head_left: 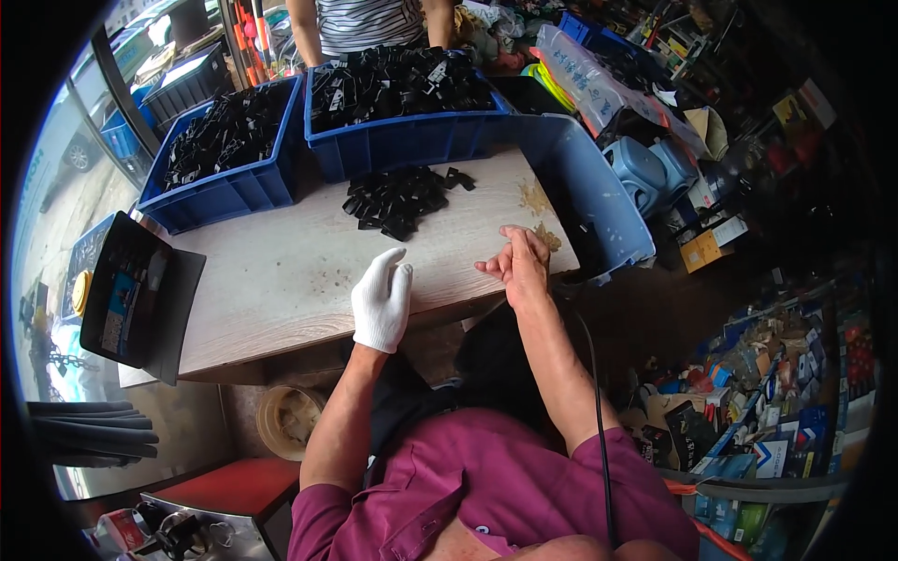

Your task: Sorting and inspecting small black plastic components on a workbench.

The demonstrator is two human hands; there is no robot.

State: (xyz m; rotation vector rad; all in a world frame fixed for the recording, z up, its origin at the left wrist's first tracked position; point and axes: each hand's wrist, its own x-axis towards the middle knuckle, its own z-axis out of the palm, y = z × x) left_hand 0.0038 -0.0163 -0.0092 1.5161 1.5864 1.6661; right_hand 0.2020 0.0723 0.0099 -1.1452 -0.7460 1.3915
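Head view looks down on a loose heap of small black plastic parts [400, 199] lying on the far middle of a pale wood-grain tabletop [281, 280], just in front of two blue plastic crates and apart from both hands. Nearer the person, the left hand in a white knit glove [382, 299] rests on the table's near edge with its fingers straight and held together, empty, pointing toward the heap. Beside it to the right, the bare right hand [519, 262] hovers at the table edge, fingers loosely curled and slightly apart; whether it pinches something small I cannot tell. Behind the heap, the larger blue plastic crate [402, 140] is filled to the brim with the same black parts, and a second blue crate [224, 192] to its left, turned at an angle, holds more of them. A third, empty-looking blue tub [599, 201] tilts off the right end of the table. At the left end, a flat black tray [140, 299] overhangs the edge. Beyond the crates stands another person in a striped top [365, 23], seen only at the torso and forearms. Down at the right, the floor is crowded with small cardboard boxes and packages [767, 411], and the person's magenta shirt [486, 486] fills the lower middle
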